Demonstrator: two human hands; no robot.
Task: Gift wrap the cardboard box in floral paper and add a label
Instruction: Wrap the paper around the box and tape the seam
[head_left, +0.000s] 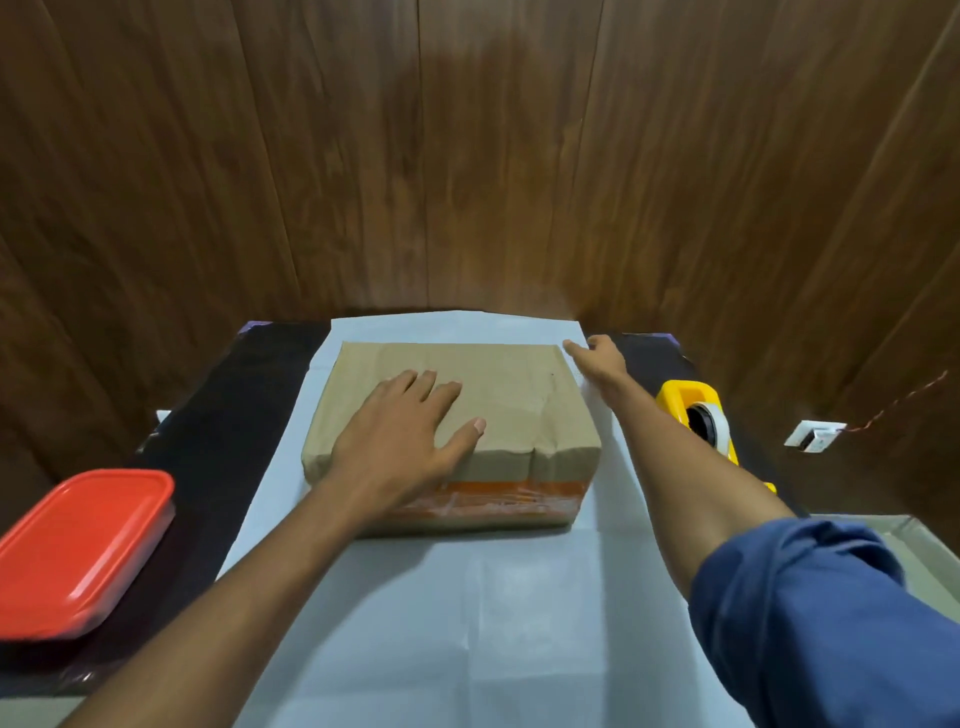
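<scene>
Dim warm indoor light, soft shadows, wide-angle bowing at the edges, slight blur on the near corners

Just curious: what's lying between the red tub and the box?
In the head view, a strip of dark tabletop, then the pale paper that the box sits on. Nothing else lies between it and the tub.

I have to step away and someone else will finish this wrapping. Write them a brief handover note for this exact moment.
Left hand: flat, fingers spread, pressing on top of the cardboard box.
Right hand: reaching to the box's far right corner, at the paper's edge; grip unclear.
The box sits on the spread wrapping paper, white side up.
Tape dispenser on the right, red-lidded container on the left.
Done: box placed on paper.
Left: fold, tape, label. No label in view.
</scene>
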